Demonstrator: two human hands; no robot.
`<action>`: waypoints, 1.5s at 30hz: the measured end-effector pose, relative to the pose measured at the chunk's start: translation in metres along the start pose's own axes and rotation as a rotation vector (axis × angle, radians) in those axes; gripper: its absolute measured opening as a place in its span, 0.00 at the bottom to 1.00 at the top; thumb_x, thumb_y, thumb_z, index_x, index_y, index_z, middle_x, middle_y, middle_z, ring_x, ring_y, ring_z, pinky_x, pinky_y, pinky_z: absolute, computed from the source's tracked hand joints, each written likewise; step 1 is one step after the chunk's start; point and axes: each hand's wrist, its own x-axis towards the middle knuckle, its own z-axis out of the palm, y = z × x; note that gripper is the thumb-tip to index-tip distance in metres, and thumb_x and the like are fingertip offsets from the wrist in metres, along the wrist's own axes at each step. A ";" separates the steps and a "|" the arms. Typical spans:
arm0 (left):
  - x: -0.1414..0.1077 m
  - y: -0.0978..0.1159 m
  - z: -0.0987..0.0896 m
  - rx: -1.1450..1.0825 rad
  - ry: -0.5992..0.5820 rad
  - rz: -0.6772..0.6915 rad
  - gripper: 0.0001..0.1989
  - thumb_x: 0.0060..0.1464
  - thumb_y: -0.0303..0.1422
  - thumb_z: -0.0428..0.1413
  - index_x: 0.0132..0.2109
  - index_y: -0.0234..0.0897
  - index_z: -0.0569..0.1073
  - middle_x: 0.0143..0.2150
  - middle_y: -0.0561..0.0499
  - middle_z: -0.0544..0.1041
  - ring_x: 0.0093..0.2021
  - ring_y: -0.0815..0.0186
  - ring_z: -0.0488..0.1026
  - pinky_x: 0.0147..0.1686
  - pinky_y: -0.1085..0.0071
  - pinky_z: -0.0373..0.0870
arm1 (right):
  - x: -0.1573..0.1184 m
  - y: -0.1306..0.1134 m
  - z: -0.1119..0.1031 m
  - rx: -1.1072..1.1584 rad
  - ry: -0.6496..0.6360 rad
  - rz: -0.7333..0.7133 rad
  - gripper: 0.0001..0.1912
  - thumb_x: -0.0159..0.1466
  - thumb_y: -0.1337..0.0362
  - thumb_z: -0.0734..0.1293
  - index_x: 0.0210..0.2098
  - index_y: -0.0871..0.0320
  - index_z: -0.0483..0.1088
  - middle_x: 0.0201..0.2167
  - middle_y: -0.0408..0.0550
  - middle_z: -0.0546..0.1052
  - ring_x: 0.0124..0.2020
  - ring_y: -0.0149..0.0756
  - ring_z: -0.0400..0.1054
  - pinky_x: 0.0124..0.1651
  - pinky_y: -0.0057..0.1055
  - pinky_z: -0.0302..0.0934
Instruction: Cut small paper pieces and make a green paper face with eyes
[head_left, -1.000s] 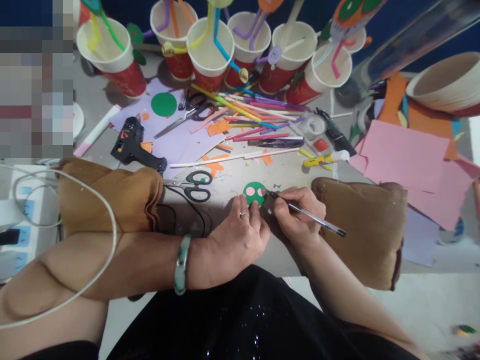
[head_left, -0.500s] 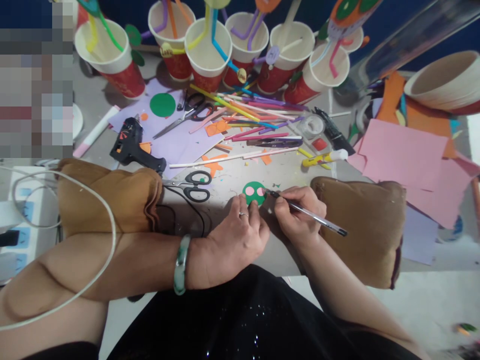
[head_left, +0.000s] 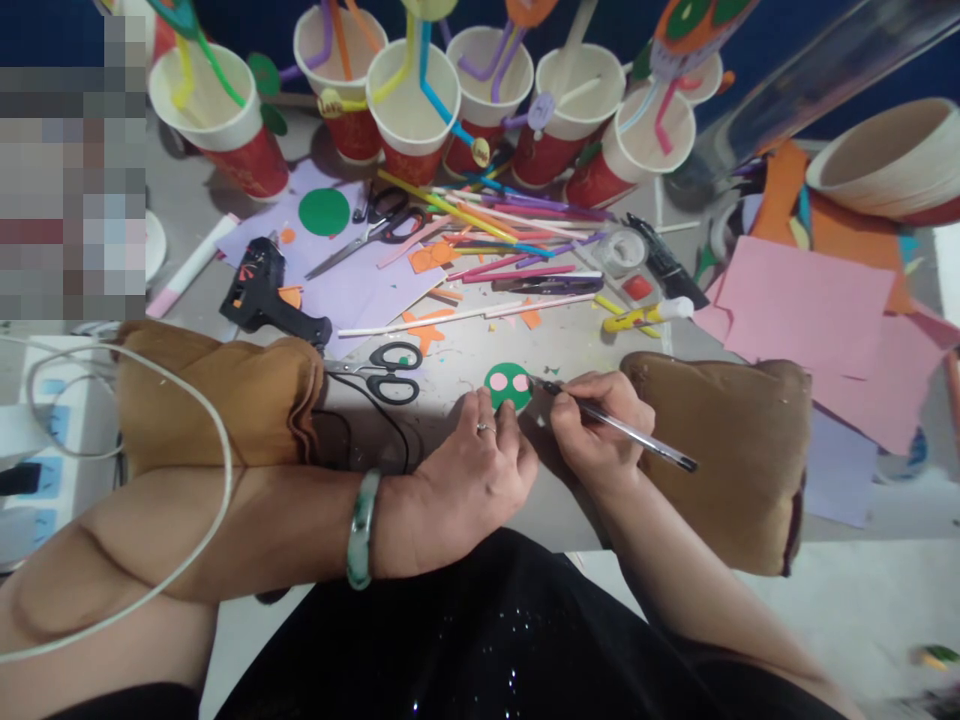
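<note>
A small green paper disc [head_left: 509,396] with two pink dots lies on the grey table in front of me. My left hand [head_left: 480,465], with a ring on one finger and a green bangle at the wrist, presses its fingertips on the disc's lower left edge. My right hand [head_left: 604,425] is closed round a clear pen [head_left: 637,436] with a black end. The pen's tip points left, beside the right-hand pink dot; whether it touches the paper is too small to tell.
Brown cushions [head_left: 217,395] [head_left: 716,450] flank my hands. Beyond lie black-handled scissors [head_left: 394,372], a glue gun [head_left: 262,295], many coloured sticks [head_left: 510,230] and pink paper [head_left: 810,300]. Red and white cups [head_left: 412,100] line the back. A white cable [head_left: 225,450] crosses my left arm.
The pen tip and my right hand have shifted very slightly to the right, away from the pink dot. My left hand stays on the disc.
</note>
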 end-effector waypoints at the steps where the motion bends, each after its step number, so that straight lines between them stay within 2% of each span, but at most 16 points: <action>1: 0.000 0.000 0.000 0.000 -0.003 0.000 0.13 0.65 0.25 0.54 0.53 0.24 0.77 0.59 0.26 0.77 0.58 0.41 0.78 0.59 0.44 0.70 | 0.000 0.000 0.000 0.000 -0.001 0.005 0.04 0.59 0.67 0.67 0.31 0.53 0.67 0.24 0.40 0.78 0.19 0.32 0.71 0.23 0.27 0.67; 10: 0.000 -0.001 0.000 0.008 -0.001 0.003 0.13 0.65 0.25 0.54 0.53 0.25 0.77 0.60 0.27 0.77 0.59 0.41 0.78 0.59 0.45 0.70 | 0.001 -0.001 -0.001 0.029 0.011 0.000 0.04 0.58 0.69 0.67 0.30 0.53 0.67 0.24 0.39 0.78 0.19 0.30 0.71 0.23 0.25 0.66; 19: -0.001 -0.001 0.001 0.006 0.038 0.000 0.12 0.64 0.24 0.54 0.51 0.24 0.77 0.58 0.27 0.78 0.57 0.40 0.79 0.58 0.45 0.71 | -0.001 0.000 -0.001 0.005 -0.028 0.048 0.03 0.57 0.67 0.66 0.29 0.53 0.66 0.24 0.41 0.78 0.20 0.33 0.72 0.23 0.29 0.67; 23: -0.001 0.001 0.003 0.001 0.041 -0.004 0.12 0.64 0.24 0.54 0.51 0.24 0.77 0.58 0.27 0.78 0.57 0.42 0.79 0.58 0.45 0.70 | -0.002 0.001 0.000 0.061 0.029 0.043 0.05 0.58 0.68 0.66 0.30 0.52 0.65 0.23 0.40 0.77 0.20 0.34 0.73 0.23 0.29 0.68; 27: 0.000 0.001 0.005 0.026 0.079 -0.008 0.11 0.64 0.24 0.54 0.50 0.24 0.78 0.57 0.27 0.79 0.56 0.41 0.80 0.57 0.44 0.70 | -0.002 0.000 -0.001 0.173 0.025 -0.009 0.06 0.59 0.69 0.67 0.32 0.53 0.66 0.24 0.40 0.78 0.23 0.36 0.77 0.24 0.28 0.70; 30: 0.000 0.000 0.005 0.042 0.061 0.021 0.13 0.65 0.26 0.53 0.52 0.25 0.77 0.57 0.26 0.78 0.55 0.41 0.80 0.56 0.43 0.70 | 0.000 -0.001 -0.002 0.193 -0.009 -0.055 0.06 0.59 0.70 0.68 0.33 0.53 0.67 0.25 0.41 0.79 0.22 0.35 0.77 0.22 0.27 0.69; 35: 0.005 0.000 0.006 0.040 -0.006 0.015 0.15 0.66 0.28 0.51 0.54 0.28 0.78 0.60 0.27 0.77 0.58 0.38 0.78 0.56 0.42 0.68 | 0.002 0.001 -0.001 0.175 0.015 -0.134 0.05 0.60 0.69 0.68 0.32 0.54 0.67 0.23 0.41 0.79 0.21 0.37 0.77 0.22 0.28 0.69; 38: 0.005 0.000 0.006 0.024 -0.038 0.013 0.17 0.67 0.28 0.50 0.57 0.28 0.77 0.60 0.27 0.76 0.58 0.39 0.78 0.58 0.41 0.67 | 0.001 0.003 -0.001 0.159 0.012 -0.165 0.05 0.61 0.68 0.69 0.32 0.54 0.68 0.23 0.42 0.79 0.21 0.37 0.77 0.21 0.28 0.68; 45: 0.003 -0.006 -0.001 -0.003 -0.014 0.042 0.18 0.67 0.29 0.50 0.58 0.25 0.75 0.60 0.23 0.76 0.57 0.40 0.78 0.57 0.41 0.66 | 0.003 0.002 -0.002 0.095 0.026 -0.205 0.04 0.63 0.67 0.69 0.33 0.54 0.69 0.24 0.43 0.80 0.19 0.35 0.75 0.20 0.28 0.68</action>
